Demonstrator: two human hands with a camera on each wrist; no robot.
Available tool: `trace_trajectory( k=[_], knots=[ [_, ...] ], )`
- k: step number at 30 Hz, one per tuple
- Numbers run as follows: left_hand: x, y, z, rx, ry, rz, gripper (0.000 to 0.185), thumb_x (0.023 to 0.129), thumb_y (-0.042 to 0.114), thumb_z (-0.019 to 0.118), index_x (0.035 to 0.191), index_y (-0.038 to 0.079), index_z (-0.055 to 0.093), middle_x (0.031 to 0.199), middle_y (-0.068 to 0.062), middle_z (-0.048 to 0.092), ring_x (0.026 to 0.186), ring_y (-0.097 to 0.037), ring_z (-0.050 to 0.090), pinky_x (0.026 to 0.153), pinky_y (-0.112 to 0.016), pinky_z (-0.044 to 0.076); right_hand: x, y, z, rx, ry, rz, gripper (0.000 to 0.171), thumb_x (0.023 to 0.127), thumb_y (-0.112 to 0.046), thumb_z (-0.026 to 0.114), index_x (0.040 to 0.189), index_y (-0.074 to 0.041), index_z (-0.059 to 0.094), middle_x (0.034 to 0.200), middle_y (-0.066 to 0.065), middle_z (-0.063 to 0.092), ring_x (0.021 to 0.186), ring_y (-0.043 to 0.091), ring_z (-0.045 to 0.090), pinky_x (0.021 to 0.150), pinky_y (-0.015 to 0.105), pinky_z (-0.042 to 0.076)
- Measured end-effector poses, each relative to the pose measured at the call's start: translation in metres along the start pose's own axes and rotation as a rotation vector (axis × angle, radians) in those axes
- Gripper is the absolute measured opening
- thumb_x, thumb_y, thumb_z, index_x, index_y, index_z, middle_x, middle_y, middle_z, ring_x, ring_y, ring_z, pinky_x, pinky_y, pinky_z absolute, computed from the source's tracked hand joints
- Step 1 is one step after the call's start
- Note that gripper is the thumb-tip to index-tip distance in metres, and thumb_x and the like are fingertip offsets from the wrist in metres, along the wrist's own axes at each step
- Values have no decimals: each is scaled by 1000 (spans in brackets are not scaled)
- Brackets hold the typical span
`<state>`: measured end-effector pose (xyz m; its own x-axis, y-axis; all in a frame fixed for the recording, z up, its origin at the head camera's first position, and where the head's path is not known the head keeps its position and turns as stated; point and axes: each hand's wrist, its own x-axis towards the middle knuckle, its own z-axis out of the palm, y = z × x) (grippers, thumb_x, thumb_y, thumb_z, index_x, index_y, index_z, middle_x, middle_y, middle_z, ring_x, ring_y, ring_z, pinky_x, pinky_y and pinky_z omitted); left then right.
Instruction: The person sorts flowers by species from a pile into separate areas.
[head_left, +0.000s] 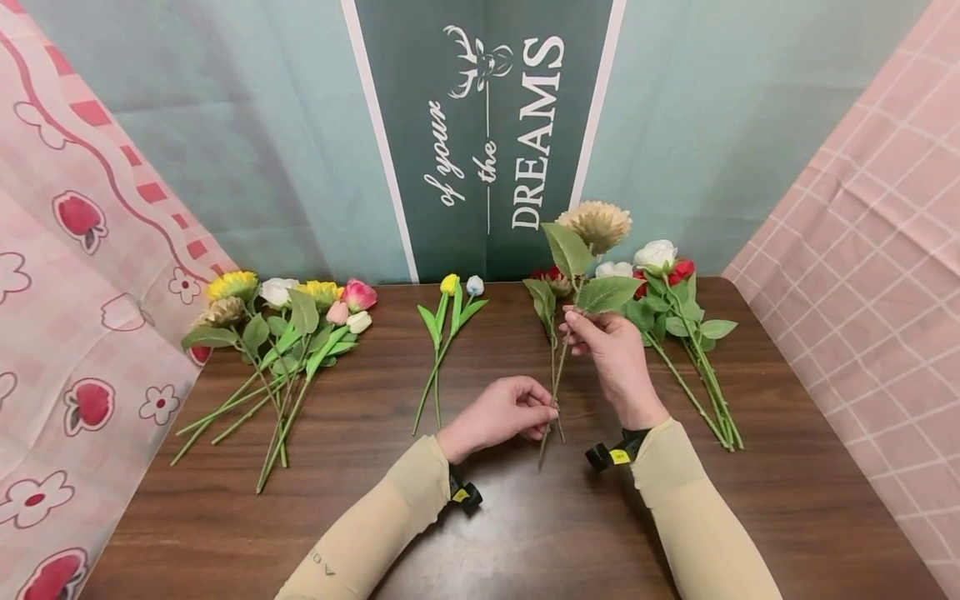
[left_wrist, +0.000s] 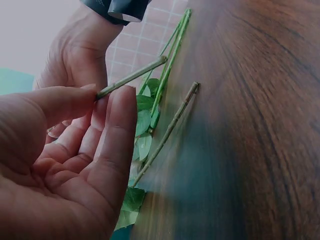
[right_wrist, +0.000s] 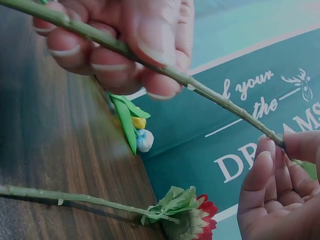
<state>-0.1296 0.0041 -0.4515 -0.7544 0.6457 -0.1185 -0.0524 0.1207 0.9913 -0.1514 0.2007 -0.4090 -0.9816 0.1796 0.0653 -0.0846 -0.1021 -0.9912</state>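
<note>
A beige artificial flower (head_left: 596, 225) with broad green leaves is held upright over the table in both hands. My right hand (head_left: 611, 354) pinches its stem just below the leaves. Lower down, my left hand (head_left: 510, 412) pinches the same stem between thumb and fingers, and the stem's cut end (left_wrist: 135, 75) sticks out past them. In the right wrist view the stem (right_wrist: 215, 95) runs slanting between the two hands. Behind the held stem, a red flower (right_wrist: 205, 215) with a beige underside lies on the table; in the head view it is partly hidden by the leaves.
White and red roses (head_left: 656, 254) lie on the right of the table (head_left: 480, 533). Two tulips (head_left: 450, 285), yellow and pale blue, lie in the middle. At the left is a mixed pile with yellow flowers (head_left: 232, 286) and pink tulips (head_left: 360, 294). Cloth hangs behind and on both sides.
</note>
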Motion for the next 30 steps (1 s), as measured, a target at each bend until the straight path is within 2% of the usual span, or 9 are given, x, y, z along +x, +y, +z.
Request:
trace_trajectory(
  k=[2, 7, 11, 17, 21, 25, 28, 30],
  knots=[
    [0, 0, 0, -2, 20, 8, 6, 96, 6, 71, 98, 0, 68, 86, -14, 71, 68, -17, 69, 72, -47, 62, 1, 1, 2, -33, -21, -9, 36, 97, -19, 74, 120, 8, 67, 92, 0, 75, 73, 11, 65, 63, 23, 56],
    [0, 2, -2, -28, 32, 18, 9, 97, 4, 68, 100, -4, 66, 90, -19, 71, 69, -17, 69, 73, -49, 62, 1, 4, 5, -66, -84, -27, 23, 96, -10, 72, 114, 5, 69, 106, 0, 75, 74, 11, 66, 65, 26, 59],
    [0, 1, -3, -27, 22, 11, 8, 97, 4, 68, 100, -3, 66, 90, -21, 71, 70, -18, 69, 73, -46, 62, 0, 7, 6, -92, -110, -19, 21, 97, -9, 71, 113, 3, 69, 97, 1, 77, 74, 11, 67, 66, 27, 59],
    [-1, -1, -1, -8, -2, 11, 6, 97, 4, 68, 100, -1, 66, 89, -19, 72, 71, -17, 70, 70, -38, 62, -3, 9, 10, -170, -116, -8, 35, 96, -10, 72, 122, 12, 64, 87, -1, 75, 71, 10, 65, 66, 26, 58],
    [0, -4, 2, -6, -4, 9, 4, 97, 2, 68, 99, 0, 66, 86, -17, 72, 71, -17, 70, 70, -37, 62, -5, 10, 13, -204, -113, 4, 33, 95, -10, 73, 121, 8, 66, 85, 0, 74, 70, 11, 65, 66, 26, 58],
    [0, -4, 2, -4, -7, 8, 3, 97, 2, 67, 99, -1, 66, 85, -15, 72, 71, -17, 70, 70, -37, 63, -4, 11, 14, -219, -112, 8, 31, 95, -10, 73, 120, 7, 67, 87, 7, 74, 69, 11, 65, 66, 26, 57],
    [0, -3, 1, 25, -11, 0, 5, 98, 6, 68, 99, 1, 67, 86, -15, 73, 73, -21, 72, 69, -37, 62, -2, 11, 12, -253, -109, -2, 32, 95, -10, 73, 121, 7, 67, 89, 10, 74, 69, 13, 65, 67, 29, 58],
    [-1, -1, -1, 52, -5, -8, 7, 99, 10, 68, 100, 3, 68, 88, -16, 74, 76, -27, 73, 69, -37, 62, 0, 10, 9, -314, -109, -23, 31, 95, -11, 73, 121, 7, 68, 90, 10, 74, 71, 18, 66, 67, 31, 59]
  ],
)
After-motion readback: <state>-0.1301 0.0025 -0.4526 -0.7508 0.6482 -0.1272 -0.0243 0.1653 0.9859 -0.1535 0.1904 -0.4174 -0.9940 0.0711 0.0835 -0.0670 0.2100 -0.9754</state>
